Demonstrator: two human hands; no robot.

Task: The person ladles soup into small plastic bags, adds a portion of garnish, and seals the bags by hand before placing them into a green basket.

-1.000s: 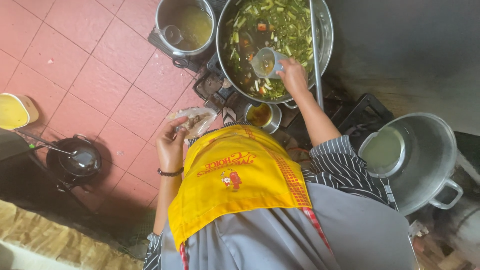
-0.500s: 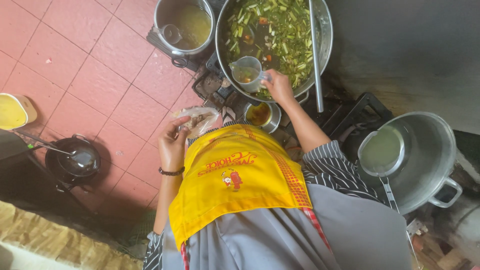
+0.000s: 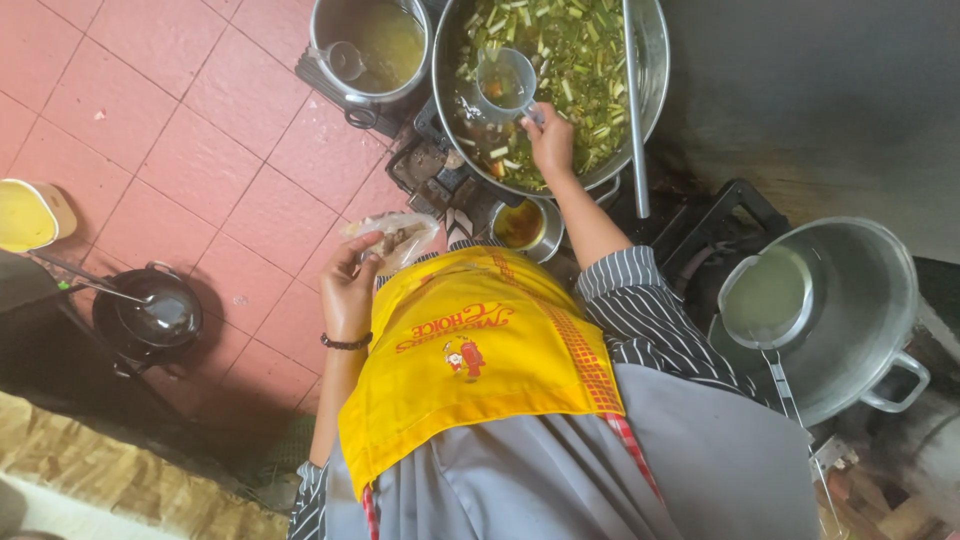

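Note:
My right hand [image 3: 550,140] grips the handle of a small metal cup [image 3: 505,78] and holds it over a large steel pot [image 3: 655,60] full of dark broth with chopped green vegetables. The cup has some broth in it. My left hand [image 3: 350,285] is raised at chest height and pinches a clear plastic bag [image 3: 400,235] with some food inside. A yellow apron covers my front.
A long metal utensil handle [image 3: 632,110] leans in the large pot. A smaller pot of yellowish broth [image 3: 325,30] stands to its left and a small bowl [image 3: 520,225] sits below it. At the right is a big aluminium pot [image 3: 880,330] with a strainer [image 3: 765,295]. A black pot [image 3: 150,315] stands on the red tile floor.
My right hand has carried the cup from the near rim of the large pot further out over the vegetables. My left hand still holds the bag in place.

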